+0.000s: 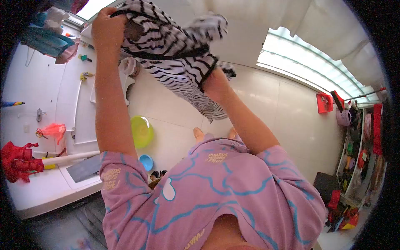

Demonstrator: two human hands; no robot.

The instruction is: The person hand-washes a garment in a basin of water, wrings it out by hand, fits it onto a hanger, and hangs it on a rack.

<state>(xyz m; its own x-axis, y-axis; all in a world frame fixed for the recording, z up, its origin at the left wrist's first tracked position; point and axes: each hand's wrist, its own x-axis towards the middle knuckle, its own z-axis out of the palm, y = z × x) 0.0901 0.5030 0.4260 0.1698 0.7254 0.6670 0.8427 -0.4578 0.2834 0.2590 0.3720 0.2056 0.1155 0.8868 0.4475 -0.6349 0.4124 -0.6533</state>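
Observation:
A black-and-white striped garment [171, 71] with black edging hangs in front of me at the top centre of the head view. My left hand [109, 27] is closed on its dark edge at the upper left. From the right, my right hand [214, 85] reaches under or inside the cloth at a black-edged opening; its fingers are hidden by the fabric. Part of the garment above that hand is blurred. The lower striped part hangs down towards the floor, between my two forearms.
Below are a green basin [141, 131] and a blue basin [146, 162] on the floor. A white counter [62, 196] runs along the left. At the right stand a red dustpan [325, 103] and crowded shelves [358, 166]. Teal cloth [48, 41] hangs upper left.

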